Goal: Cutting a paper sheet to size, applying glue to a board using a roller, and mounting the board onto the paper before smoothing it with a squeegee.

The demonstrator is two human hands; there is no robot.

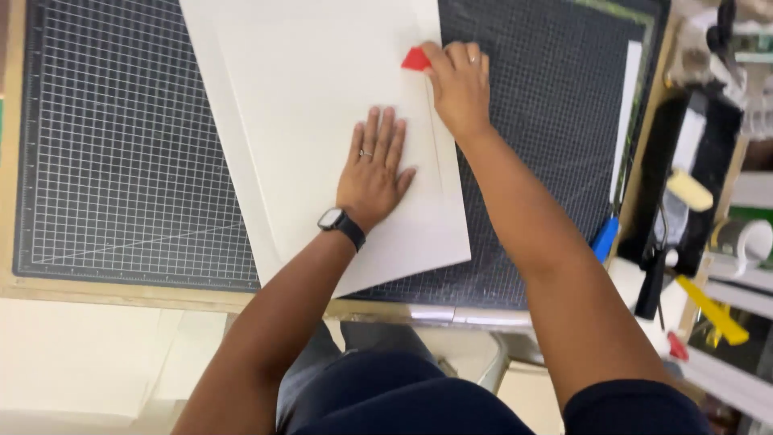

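Note:
A large white sheet of board (306, 89) lies at a slant on a dark gridded cutting mat (121, 161). My left hand (372, 165) rests flat on the sheet, fingers spread, with a ring on one finger and a black watch at the wrist. My right hand (459, 84) is closed around a small red tool (415, 60), pressing it on the sheet near its right edge. Most of the tool is hidden under my fingers.
A long white strip (626, 113) lies on the mat's right side. Beyond it a black tray (700, 145) holds a yellow paint roller (688, 189). A blue-handled tool (604, 238), a yellow tool (713, 310) and a tape roll (745, 242) crowd the right edge.

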